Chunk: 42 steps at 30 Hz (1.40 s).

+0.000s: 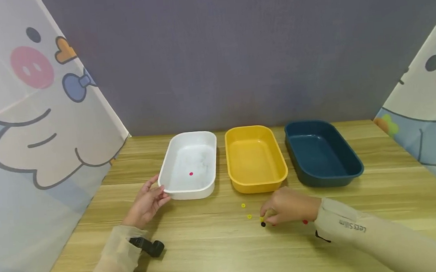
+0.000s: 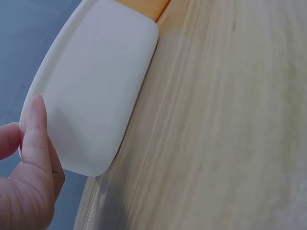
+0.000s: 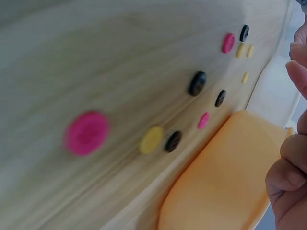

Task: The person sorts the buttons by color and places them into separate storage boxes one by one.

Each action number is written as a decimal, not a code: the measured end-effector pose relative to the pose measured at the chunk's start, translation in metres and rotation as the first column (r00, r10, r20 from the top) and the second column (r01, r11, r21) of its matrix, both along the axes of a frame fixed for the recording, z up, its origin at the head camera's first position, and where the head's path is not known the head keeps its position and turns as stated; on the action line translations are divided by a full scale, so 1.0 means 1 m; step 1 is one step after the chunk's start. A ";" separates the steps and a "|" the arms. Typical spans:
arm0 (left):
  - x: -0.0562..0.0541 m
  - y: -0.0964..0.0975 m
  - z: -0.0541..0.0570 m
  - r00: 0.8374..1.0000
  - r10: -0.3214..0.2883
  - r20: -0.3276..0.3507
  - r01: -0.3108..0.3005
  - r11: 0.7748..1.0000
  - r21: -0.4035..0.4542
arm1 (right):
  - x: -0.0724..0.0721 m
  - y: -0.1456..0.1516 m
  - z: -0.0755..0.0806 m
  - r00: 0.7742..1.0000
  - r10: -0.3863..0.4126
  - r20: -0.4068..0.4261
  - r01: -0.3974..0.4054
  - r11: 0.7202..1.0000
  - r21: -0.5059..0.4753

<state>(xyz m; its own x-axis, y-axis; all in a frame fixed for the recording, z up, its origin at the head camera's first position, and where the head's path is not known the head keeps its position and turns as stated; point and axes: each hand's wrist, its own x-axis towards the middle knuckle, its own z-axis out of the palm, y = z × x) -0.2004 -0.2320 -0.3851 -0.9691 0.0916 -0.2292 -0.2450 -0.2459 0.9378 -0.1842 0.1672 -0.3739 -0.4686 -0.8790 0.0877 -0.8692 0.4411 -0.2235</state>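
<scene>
My left hand (image 1: 146,205) grips the near-left corner of the white tray (image 1: 190,194), thumb over the rim and other fingers against its outside. In the tray lies one pinkish-red button (image 1: 191,173). My right hand (image 1: 288,205) reaches down in front of the yellow tray (image 1: 259,187), with thumb and forefinger bent close together right at a yellow button (image 1: 262,219) and a black button (image 1: 263,224). I cannot tell whether they pinch one. In the right wrist view, pink buttons (image 3: 87,133), yellow buttons (image 3: 151,139) and black buttons (image 3: 197,84) lie scattered on the wood.
To the right of the yellow tray stands a dark blue tray (image 1: 327,181). All three trays line up near a grey panel (image 1: 234,52) at the back of the wooden table (image 1: 221,256). Cartoon-printed sheets (image 1: 47,138) hang at both sides.
</scene>
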 end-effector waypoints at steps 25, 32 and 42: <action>0.000 -0.003 0.003 0.997 -0.051 0.050 0.055 0.995 -0.083 | 0.001 0.028 -0.009 0.998 -0.063 0.031 0.062 0.998 0.014; -0.001 -0.006 0.005 0.996 -0.054 0.068 0.062 0.990 -0.126 | -0.002 0.023 -0.009 0.998 -0.043 0.043 0.041 0.998 0.043; 0.002 -0.007 -0.001 0.996 -0.076 0.054 0.078 0.996 -0.035 | -0.001 0.018 -0.016 0.999 -0.024 -0.023 0.025 0.998 0.066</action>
